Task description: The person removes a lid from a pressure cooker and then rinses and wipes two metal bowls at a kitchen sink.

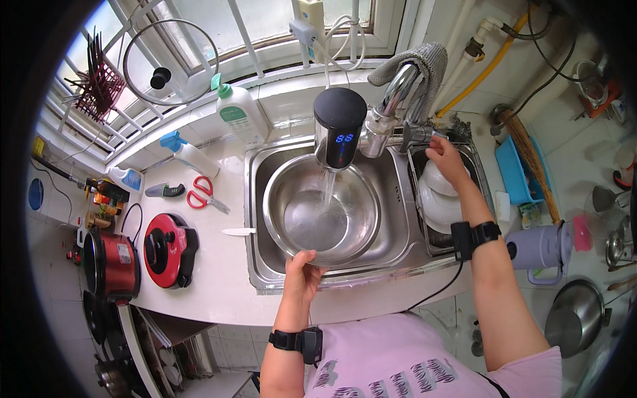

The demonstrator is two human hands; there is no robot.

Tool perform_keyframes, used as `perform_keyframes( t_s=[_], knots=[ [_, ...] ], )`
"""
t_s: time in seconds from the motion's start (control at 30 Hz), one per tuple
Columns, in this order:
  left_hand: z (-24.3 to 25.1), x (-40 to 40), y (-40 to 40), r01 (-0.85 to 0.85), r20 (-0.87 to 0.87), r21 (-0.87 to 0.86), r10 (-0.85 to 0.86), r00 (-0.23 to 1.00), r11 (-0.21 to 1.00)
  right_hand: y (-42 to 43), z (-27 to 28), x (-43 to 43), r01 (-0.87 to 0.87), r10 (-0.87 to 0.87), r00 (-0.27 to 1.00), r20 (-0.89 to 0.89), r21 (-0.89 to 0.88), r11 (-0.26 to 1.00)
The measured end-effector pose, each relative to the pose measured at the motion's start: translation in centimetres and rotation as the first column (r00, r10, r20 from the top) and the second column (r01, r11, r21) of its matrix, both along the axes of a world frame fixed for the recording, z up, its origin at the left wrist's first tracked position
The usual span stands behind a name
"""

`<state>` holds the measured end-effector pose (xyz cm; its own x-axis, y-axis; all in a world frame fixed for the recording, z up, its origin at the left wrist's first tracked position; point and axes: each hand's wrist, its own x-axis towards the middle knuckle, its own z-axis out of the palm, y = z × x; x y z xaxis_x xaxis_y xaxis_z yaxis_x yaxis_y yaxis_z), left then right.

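Note:
Water runs from a tap-mounted water heater [340, 130] with a lit blue display into a stainless steel basin [278, 219]. The basin rests in the steel sink [398, 219], with a little water on its bottom. My left hand [302, 276] grips the basin's near rim, thumb on top and fingers beneath. Over at the right, my right hand [448, 161] has its fingertips on the chrome tap lever [423, 134]. Below that hand, white bowls [434, 179] sit in a wire dish rack [490, 194].
Left of the sink lie a white-bladed knife [239, 232], red-handled scissors [203, 193], a sheathed knife [164, 190] and a red electric cooker [169, 251]. A spray bottle [191, 156] and a pump bottle [241, 114] stand behind. A lilac jug [537, 246] is beside my right forearm.

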<state>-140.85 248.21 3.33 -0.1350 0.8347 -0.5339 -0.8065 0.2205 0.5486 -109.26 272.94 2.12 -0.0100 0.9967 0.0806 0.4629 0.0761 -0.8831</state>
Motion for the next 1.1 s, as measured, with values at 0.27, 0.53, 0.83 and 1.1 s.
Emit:
perform_keyframes(
  t_s=[0.27,0.53,0.83,1.1],
  knots=[
    [-1.5,-1.1,0.2,0.017,-0.110,0.042,-0.012,0.994,0.999,-9.2,1.4,-13.0,-0.729,0.460,0.628,0.628,0.266,0.631],
    [-2.3,-2.9,-0.1,-0.093,-0.160,0.009,0.093,0.983,0.996,-15.1,2.0,-19.0,-0.683,0.941,0.311,0.132,-0.657,0.318],
    [0.9,-4.3,1.0,0.119,-0.333,0.074,-0.088,0.939,0.990,-12.4,-2.1,-16.1,-0.933,0.430,0.353,0.831,0.280,0.226],
    [-0.2,-5.2,-0.3,0.000,-0.151,0.042,0.006,0.989,0.999,-17.4,-0.9,-19.0,-0.895,0.725,0.424,0.543,0.131,0.426]
  ],
)
